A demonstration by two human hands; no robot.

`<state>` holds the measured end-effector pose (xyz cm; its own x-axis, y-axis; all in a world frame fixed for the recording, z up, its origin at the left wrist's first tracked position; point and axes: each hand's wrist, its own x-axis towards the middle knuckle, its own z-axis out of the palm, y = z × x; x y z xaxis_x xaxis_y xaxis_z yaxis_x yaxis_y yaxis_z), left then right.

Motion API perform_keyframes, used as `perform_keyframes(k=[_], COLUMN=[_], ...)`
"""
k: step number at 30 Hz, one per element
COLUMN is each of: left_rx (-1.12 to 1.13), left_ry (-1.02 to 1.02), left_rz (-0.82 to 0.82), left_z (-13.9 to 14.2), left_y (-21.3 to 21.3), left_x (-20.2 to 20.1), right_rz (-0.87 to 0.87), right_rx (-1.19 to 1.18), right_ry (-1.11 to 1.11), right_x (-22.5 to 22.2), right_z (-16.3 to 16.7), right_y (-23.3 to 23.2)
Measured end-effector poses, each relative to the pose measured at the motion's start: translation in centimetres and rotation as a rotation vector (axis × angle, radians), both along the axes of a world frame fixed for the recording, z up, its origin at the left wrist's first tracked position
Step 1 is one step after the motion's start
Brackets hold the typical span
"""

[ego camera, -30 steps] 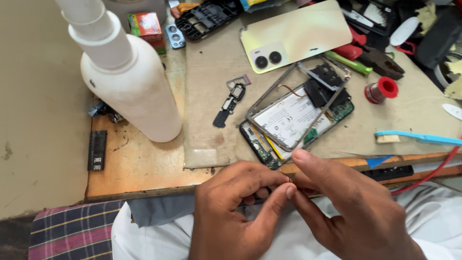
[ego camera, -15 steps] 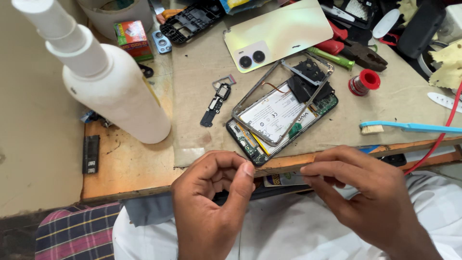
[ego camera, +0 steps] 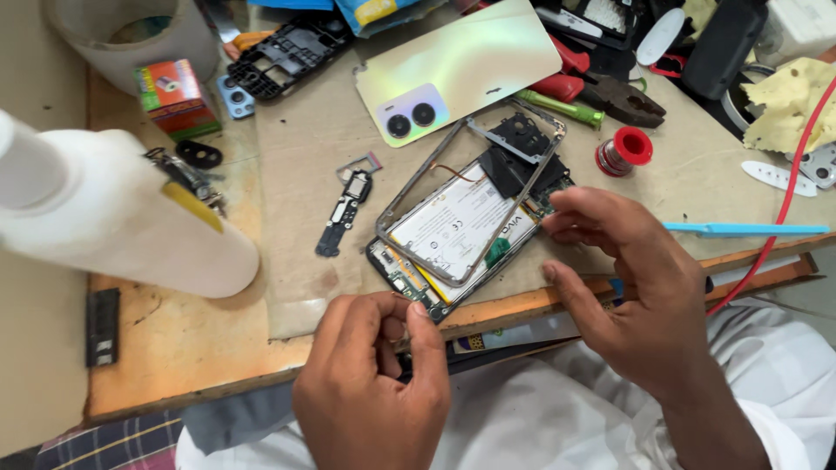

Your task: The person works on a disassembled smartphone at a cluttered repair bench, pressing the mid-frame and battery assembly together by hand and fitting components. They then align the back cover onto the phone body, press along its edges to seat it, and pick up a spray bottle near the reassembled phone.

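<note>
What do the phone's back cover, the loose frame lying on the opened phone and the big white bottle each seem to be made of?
Back cover: probably glossy plastic or glass; it shows a pale, shifting yellow-green sheen.
Frame: looks like metal or metallic-coated plastic; thin, grey, dull shine.
White bottle: likely matte plastic; opaque, smooth, with soft highlights.
Neither the left hand nor the right hand touches them.

Wooden bench (ego camera: 174, 348) is carrying a beige work mat (ego camera: 296, 148) over its middle. Lying on mat: opened phone (ego camera: 461, 231) w/ loose metal frame resting over it, pale back cover (ego camera: 461, 65) w/ camera holes, small flex board (ego camera: 344, 213), red solder spool (ego camera: 625, 150), green-handled screwdriver (ego camera: 562, 106), pliers (ego camera: 627, 100), blue tool (ego camera: 744, 230). Bare wood at left is bearing white bottle (ego camera: 113, 218), black strip (ego camera: 103, 326), small orange-green box (ego camera: 174, 97).
</note>
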<state>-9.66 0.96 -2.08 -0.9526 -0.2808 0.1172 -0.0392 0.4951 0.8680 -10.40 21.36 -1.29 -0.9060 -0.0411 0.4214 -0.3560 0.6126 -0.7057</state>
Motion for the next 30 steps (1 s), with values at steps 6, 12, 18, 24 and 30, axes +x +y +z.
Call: perform_keyframes(k=[6,12,18,24,30], left_rx=[-0.024,0.003,0.151,0.398,0.354], left_ry=[0.008,-0.005,0.057,-0.095,-0.085], left_rz=[-0.005,0.031,-0.064,-0.140,-0.139], left_z=[-0.3,-1.0,-0.9,-0.5,-1.2], left_y=[0.0,0.3,-0.9,-2.0,-1.9], left_x=[-0.3,-0.3,-0.5,-0.3,-0.2], right_rz=[-0.034,-0.110,0.043,0.085,0.024], right_rx=[-0.248,-0.123,0.380,0.325,0.293], right_ry=[0.015,-0.002,0.155,0.216,0.148], right_x=[-0.4,-0.4,0.7,0.4,0.3], right_z=[-2.1,-2.0,1.3,0.2,-0.6], right_y=[1.4,1.3,-2.2,-6.7,-7.0])
